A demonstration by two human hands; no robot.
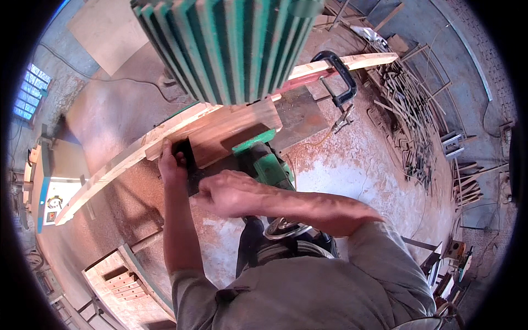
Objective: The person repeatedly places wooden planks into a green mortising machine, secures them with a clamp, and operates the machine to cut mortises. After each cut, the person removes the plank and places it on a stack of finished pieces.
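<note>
Head cam view, near to far. Ribbed green housing (225,49), closest to lens at top centre, obstructs sight of mid-section of the work; parts behind it n/v. Wearer's R hand (228,193) approx. centre, fingers curled in, forearm crossing from R; cannot tell if it grips anything. L hand (175,165) just beside, fingers part-bent, fingertips at L end of brown strip (157,151); cannot tell if pinching or only resting.

Work location: wood block (242,126) lies ahead of both hands, under the housing as seen, alongside long curved timber (115,170), which sweeps from lower L to upper R. Green machine part (269,165) just beside block's near RH corner, R of the R hand. Handwheel (286,228) below R forearm, partly hidden by it. Dark flat plate (305,118) to R of block. Black C-clamp (346,82) at upper R stretch of timber.

Surroundings: wooden fixture w/ holed blocks (126,286), lower L; cabinet (69,159) at L, near timber's lower end. Sawdust over floor. Pile of clamps & rods (410,115) crowds R side. Far: pale sheet (110,33) upper L, loose cable (129,81) nearby, barred window (30,93) far L, long metal bar (473,60) upper R.
</note>
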